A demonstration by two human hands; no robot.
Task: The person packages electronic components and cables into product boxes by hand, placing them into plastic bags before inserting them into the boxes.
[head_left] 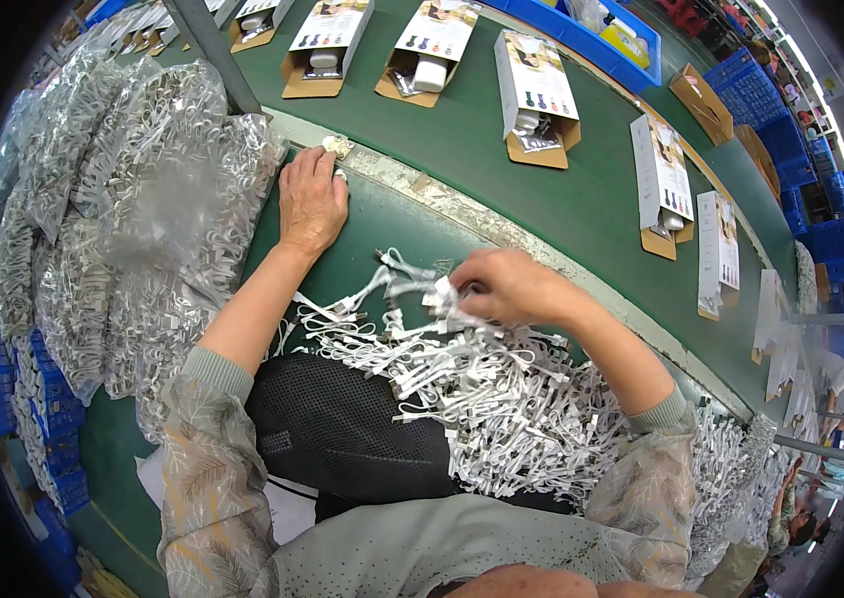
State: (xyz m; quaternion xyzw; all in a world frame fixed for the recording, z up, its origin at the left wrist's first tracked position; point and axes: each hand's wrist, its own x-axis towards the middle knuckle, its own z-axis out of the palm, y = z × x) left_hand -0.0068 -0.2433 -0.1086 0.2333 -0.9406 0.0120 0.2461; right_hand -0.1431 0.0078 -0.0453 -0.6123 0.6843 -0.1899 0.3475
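Note:
My right hand (508, 287) is closed in a pinch over the heap, with white charging cables (432, 289) at its fingertips, partly smeared by motion. Below it spreads a large pile of bundled white cables (502, 399). My left hand (314, 202) rests at the green table's far edge with bent fingers close together. A bit of white shows beside its thumb, but what the fingers hold is hidden. Just beyond these fingertips lies a small whitish piece (338, 147) on the worn metal rail (422, 189).
Clear bags packed with white cables (133, 219) are stacked at the left. Beyond the rail, a green conveyor belt (462, 130) carries several open printed boxes (538, 95). A metal post (210, 55) rises by the bags. A black mesh cover (342, 424) lies before me.

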